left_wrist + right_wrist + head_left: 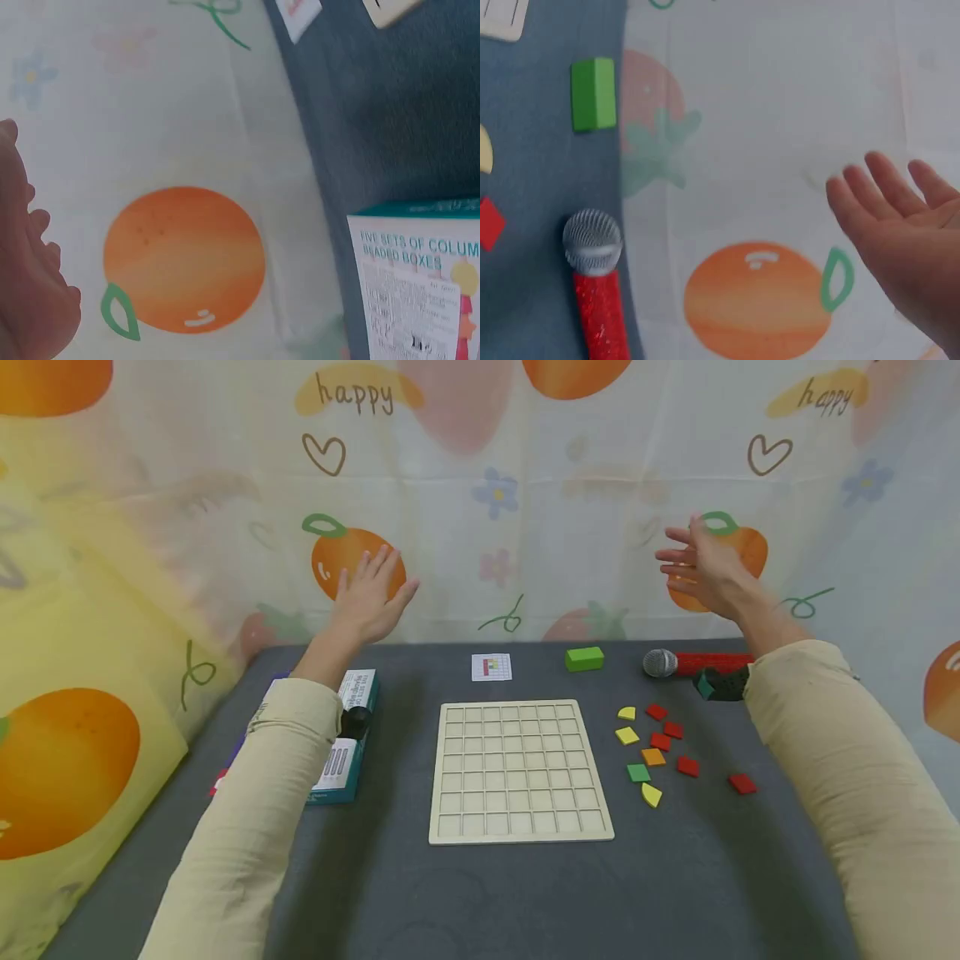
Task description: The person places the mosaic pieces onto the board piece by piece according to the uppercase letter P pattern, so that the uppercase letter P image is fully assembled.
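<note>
Both hands are raised above the far side of the table, holding nothing. My left hand (369, 597) has its fingers spread, in front of the printed curtain. To the right, my right hand (705, 567) is turned sideways with its fingers extended. Between the forearms lies a pale wooden grid board (517, 771) with bare square cells. Right of it are scattered small flat pieces: several red squares (687, 767), an orange square (653, 757), a green square (638, 773) and yellow pieces (651, 795). Behind the board lie a small card with a coloured grid (492, 667) and a green block (584, 659).
Under the left forearm stands a teal and white box (335, 785), partly hidden, with a black round object (356, 722) beside the sleeve. Near the right forearm lie a red microphone (592, 247) and a dark object (722, 684). A fruit-print curtain (450, 527) hangs behind the table.
</note>
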`<state>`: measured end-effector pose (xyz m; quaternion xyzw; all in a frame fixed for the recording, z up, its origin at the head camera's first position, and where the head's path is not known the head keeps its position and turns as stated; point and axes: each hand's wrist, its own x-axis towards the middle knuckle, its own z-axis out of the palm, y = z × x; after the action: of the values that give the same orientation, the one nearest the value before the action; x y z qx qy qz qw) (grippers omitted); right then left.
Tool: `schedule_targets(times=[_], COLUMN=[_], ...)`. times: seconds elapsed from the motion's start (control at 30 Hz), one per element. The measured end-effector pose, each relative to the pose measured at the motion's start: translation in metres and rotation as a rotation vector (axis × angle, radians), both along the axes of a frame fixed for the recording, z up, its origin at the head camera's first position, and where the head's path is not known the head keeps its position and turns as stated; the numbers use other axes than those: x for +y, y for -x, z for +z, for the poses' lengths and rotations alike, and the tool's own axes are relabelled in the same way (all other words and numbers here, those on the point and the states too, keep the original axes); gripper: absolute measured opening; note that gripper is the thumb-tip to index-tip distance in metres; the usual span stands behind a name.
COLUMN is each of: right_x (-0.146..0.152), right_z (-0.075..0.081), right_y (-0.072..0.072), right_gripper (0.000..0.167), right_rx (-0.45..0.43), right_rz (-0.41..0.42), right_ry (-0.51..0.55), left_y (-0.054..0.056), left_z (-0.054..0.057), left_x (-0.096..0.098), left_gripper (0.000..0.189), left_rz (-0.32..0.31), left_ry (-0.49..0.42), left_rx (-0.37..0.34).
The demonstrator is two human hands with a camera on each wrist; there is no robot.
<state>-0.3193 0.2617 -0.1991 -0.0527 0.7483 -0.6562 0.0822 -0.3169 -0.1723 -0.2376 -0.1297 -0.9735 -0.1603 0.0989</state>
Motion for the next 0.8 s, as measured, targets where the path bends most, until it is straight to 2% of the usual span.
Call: schedule_targets(times=[0.1,0.17,0.27,0.37,0.47,0.57,0.67,0.8], right_x=[0.022,0.034,0.049,0.06,0.069,0.075,0.077,0.077], right_z=[-0.007,-0.013,-0.026,-0.04,-0.056,-0.073,-0.088,-0.108], right_y=[-0.006,-0.01,-0.017,-0.027,-0.035,-0.041,-0.047,-0.056], right_gripper=[0.077,0.078,0.082,0.081,0.066,0.054,0.056,0.061], right_rx=[-0.066,-0.107,-0.166,-0.208,-0.246,-0.291,-0.337,-0.349], right_rz=[0.014,0.037,0.075,0.121,0.186,0.293,0.41,0.542], right_ry=[0.228,0.341,0.445,0.496,0.57,0.658,0.74,0.788], left_y=[-0.006,-0.012,-0.022,-0.035,-0.047,-0.057,-0.063,-0.068], left_z=[-0.001,-0.002,-0.005,-0.012,-0.026,-0.042,-0.058,-0.077], left_x=[-0.004,-0.006,-0.004,0.005,0.019,0.032,0.042,0.047], left_gripper=[0.069,0.069,0.068,0.068,0.069,0.07,0.069,0.067], left_rz=[-0.042,-0.067,-0.108,-0.152,-0.2,-0.247,-0.279,-0.283], left_ry=[-0.075,-0.116,-0.167,-0.206,-0.216,-0.192,-0.154,-0.128], left_rx=[0.029,0.05,0.074,0.083,0.073,0.06,0.042,0.003])
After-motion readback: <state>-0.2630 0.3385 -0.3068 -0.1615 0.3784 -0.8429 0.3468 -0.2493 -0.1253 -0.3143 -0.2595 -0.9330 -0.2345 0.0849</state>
